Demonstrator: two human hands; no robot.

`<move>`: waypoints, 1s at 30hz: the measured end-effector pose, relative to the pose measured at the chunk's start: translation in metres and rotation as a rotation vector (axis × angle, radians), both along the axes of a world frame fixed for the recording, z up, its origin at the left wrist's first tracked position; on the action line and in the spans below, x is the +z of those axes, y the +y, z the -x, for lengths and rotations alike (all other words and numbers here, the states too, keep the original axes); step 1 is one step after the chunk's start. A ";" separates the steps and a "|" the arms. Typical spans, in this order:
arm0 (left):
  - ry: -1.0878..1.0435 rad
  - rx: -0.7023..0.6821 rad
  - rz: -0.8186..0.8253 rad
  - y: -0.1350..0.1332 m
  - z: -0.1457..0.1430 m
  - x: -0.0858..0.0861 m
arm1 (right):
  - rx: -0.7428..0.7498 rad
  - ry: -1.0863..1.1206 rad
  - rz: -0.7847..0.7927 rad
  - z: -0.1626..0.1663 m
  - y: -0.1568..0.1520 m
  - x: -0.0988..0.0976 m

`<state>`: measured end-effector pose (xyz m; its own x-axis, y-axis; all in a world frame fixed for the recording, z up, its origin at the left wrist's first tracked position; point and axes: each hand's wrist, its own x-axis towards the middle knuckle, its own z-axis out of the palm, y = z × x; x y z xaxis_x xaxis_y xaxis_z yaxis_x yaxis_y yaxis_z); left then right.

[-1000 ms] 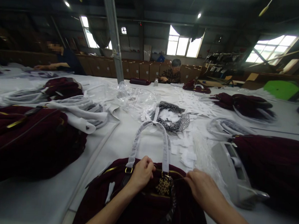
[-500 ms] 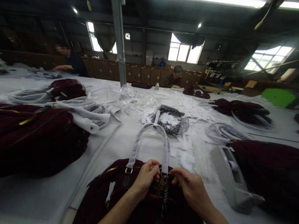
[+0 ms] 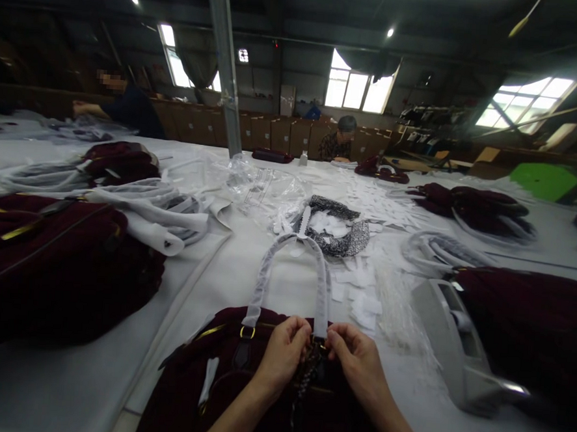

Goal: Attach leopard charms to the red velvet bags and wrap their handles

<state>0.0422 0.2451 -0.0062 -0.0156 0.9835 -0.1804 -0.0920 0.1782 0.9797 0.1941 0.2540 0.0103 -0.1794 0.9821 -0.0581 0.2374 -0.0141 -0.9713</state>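
A dark burgundy handbag sits right in front of me, its looped handle standing up in a clear-white wrap. At the handle's right base, my left hand is closed in a pinch just left of the metal fitting. On the other side, my right hand pinches close against the same fitting. Whatever lies between the fingertips is too small and dark to name. A dark braided strap hangs from between the hands down the bag's front. Left of it, a white-wrapped zipper pull shows on the bag.
Large burgundy bags stand at left and right. A grey tape dispenser is near my right arm. Behind the handle lie a black-and-white speckled ring-shaped piece, white paper slips and clear plastic. Two people sit across the table.
My right hand has come closer to the left hand at the handle base. The leopard-patterned piece seen between them earlier is now mostly covered. The view has shifted slightly.
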 end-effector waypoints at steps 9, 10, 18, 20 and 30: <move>0.085 -0.049 -0.026 -0.002 0.000 -0.006 | -0.011 -0.168 -0.010 0.005 -0.002 -0.007; 0.090 -0.054 -0.026 -0.003 0.000 -0.005 | 0.002 -0.173 -0.021 0.006 -0.003 -0.007; 0.093 -0.075 -0.036 -0.004 0.001 0.000 | 0.040 -0.233 -0.127 0.011 -0.006 -0.001; 0.063 -0.115 -0.033 -0.004 0.001 0.002 | 0.010 -0.236 -0.128 0.011 -0.006 -0.002; 0.035 -0.122 -0.016 -0.004 0.002 0.001 | -0.025 0.003 0.073 0.003 0.001 -0.015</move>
<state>0.0406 0.2409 -0.0052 0.0979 0.9813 -0.1660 -0.0364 0.1702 0.9847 0.1907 0.2546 -0.0047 -0.1547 0.9794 -0.1296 0.2336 -0.0912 -0.9680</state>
